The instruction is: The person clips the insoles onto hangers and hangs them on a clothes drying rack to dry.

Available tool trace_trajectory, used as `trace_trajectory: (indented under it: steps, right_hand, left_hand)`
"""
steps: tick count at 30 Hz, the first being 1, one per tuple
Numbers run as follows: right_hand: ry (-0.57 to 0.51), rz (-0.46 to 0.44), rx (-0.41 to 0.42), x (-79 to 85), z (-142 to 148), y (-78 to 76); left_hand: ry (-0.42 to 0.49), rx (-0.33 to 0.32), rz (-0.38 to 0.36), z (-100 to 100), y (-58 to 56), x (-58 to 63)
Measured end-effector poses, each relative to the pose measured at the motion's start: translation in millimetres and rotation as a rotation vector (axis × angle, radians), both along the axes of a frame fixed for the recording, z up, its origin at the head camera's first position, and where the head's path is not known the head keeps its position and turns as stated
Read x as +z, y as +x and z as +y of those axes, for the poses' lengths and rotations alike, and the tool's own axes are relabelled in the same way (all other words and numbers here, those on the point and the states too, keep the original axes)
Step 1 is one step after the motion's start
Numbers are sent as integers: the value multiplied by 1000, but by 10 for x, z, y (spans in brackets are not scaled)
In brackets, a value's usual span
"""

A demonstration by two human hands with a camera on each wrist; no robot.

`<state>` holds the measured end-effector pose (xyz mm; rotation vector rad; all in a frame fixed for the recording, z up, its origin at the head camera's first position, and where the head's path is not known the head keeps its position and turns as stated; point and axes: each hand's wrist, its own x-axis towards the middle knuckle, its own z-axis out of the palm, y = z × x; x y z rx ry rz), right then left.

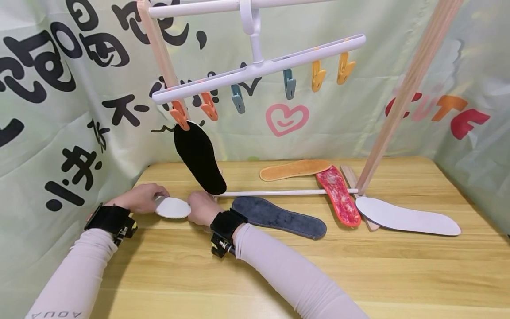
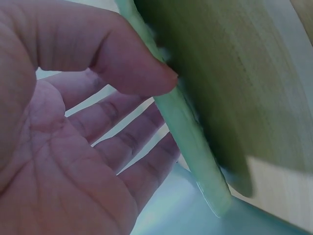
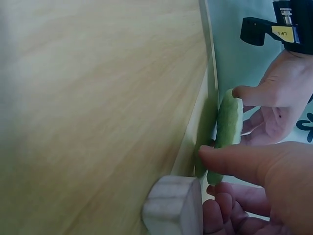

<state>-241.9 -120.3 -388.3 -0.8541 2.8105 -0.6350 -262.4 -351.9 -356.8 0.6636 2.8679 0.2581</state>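
Note:
A white-faced insole (image 1: 172,208) is held between both hands at the left of the table, its side looking pale green in the wrist views. My left hand (image 1: 145,198) pinches its left end, thumb on one face and fingers (image 2: 142,125) behind. At the other end my right hand (image 1: 203,207) grips it between thumb and curled fingers; in the right wrist view the insole (image 3: 229,120) stands on edge close to the tabletop. Just above the right hand hangs a black insole (image 1: 199,157), its top in an orange clip (image 1: 180,116) of the white hanger (image 1: 259,69).
A dark grey insole (image 1: 279,217), a tan one (image 1: 295,169), a red patterned one (image 1: 338,197) and a white one (image 1: 406,216) lie on the wooden table (image 1: 255,274). A wooden post (image 1: 406,93) and a white bottom rod (image 1: 279,193) belong to the rack.

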Motion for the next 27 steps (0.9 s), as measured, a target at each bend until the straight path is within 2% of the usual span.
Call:
trace_trajectory:
  steps: [5, 8, 12, 16, 21, 23, 27]
  right_hand:
    - [-56, -8, 24, -8, 32, -8]
    - [-83, 19, 30, -88, 22, -43]
    - [-114, 6, 43, -83, 43, -32]
    - [-147, -35, 58, -7, 88, 18]
    - [-147, -13, 75, -95, 73, -21]
    - [-145, 15, 78, -196, 51, -71]
    - [-170, 14, 85, -202, 70, -59]
  left_hand:
    - [-4, 14, -10, -3, 22, 4]
    - [5, 30, -27, -15, 47, 11]
    - [27, 40, -44, -50, 82, 14]
    - [60, 32, -43, -81, 114, 7]
    - [70, 23, -18, -93, 165, -6]
    - [71, 23, -14, -83, 187, -10]
    - [77, 26, -20, -63, 238, -17]
